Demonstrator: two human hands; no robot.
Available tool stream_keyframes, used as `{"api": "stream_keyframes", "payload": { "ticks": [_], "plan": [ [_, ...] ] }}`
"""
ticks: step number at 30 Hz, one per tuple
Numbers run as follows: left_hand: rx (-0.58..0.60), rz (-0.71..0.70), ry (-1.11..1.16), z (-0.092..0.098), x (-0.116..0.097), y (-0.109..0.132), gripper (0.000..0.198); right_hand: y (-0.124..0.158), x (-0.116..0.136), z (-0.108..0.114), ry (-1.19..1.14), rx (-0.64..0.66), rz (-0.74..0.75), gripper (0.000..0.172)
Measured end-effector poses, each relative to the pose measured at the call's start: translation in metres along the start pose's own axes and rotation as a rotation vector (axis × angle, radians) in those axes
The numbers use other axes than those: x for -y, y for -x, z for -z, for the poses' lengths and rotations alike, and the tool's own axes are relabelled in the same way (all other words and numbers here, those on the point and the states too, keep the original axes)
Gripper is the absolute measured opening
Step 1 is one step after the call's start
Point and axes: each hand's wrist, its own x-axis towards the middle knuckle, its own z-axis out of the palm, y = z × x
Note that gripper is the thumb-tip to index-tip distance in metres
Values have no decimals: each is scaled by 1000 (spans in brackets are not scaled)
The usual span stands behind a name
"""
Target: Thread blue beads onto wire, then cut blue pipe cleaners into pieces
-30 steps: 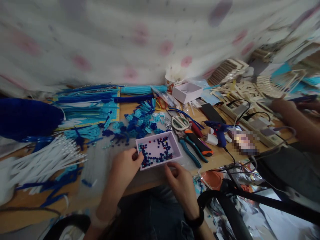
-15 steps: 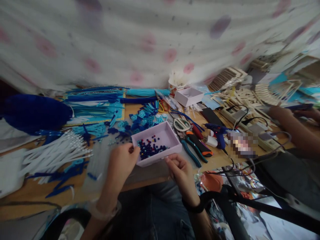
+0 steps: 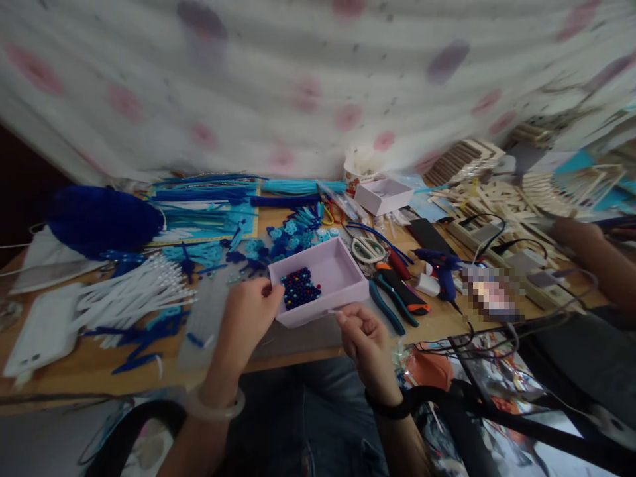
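A pale purple box (image 3: 342, 268) with small, mostly dark blue beads (image 3: 301, 291) is tilted at the table's front edge, the beads gathered in its left end. My left hand (image 3: 253, 315) is closed on the box's left wall, thumb at the rim. Just off the box's front right corner, my right hand (image 3: 365, 334) pinches a thin white piece, too small to name, between thumb and fingers. Beyond the box lie blue pipe-cleaner flowers (image 3: 288, 232). White stems with pearl tips (image 3: 134, 291) lie left of my left hand.
Pliers (image 3: 387, 305), scissors (image 3: 368, 248), a blue glue gun (image 3: 442, 265) and a power strip (image 3: 521, 271) with cables lie to the right. A second box (image 3: 383, 196) stands behind. A white phone (image 3: 44, 328) lies left. Another person's hand (image 3: 576, 235) is at far right.
The beads have slid together into the left end of the box. My right hand has come slightly away from the box's front wall. The whole view has shifted a little.
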Motion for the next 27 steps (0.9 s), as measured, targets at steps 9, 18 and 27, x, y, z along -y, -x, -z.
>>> {"api": "stream_keyframes", "payload": {
  "ticks": [9,18,27],
  "plan": [
    [-61,5,-77,2,7,-7,29,9,10,12,-90,191,-71,31],
    [-129,52,-78,24,25,-30,32,-15,26,45,660,-63,187,41],
    [-177,-1,-96,39,16,-34,29,-22,27,44,835,-129,257,44]
  ]
}}
